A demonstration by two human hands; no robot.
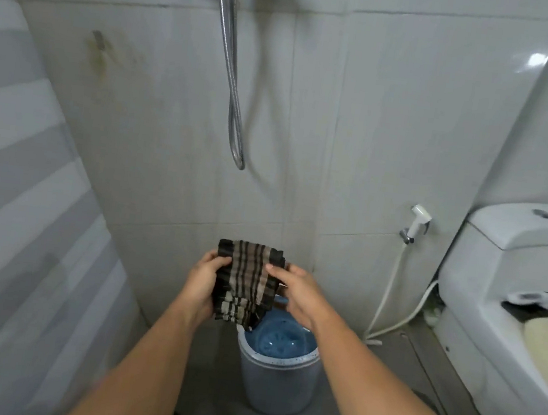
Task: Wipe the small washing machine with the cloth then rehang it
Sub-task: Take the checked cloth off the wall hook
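Note:
A dark brown and beige striped cloth hangs folded in the air above the small washing machine, a grey round tub with a blue inside, standing on the floor by the tiled wall. My left hand grips the cloth's left edge. My right hand holds its right edge, thumb on the front. The cloth's lower end covers the tub's far left rim.
A shower hose loops down the wall above, and a small hook sits on the tiles at upper left. A white toilet stands at right, with a bidet sprayer and its hose beside it. A striped curtain fills the left side.

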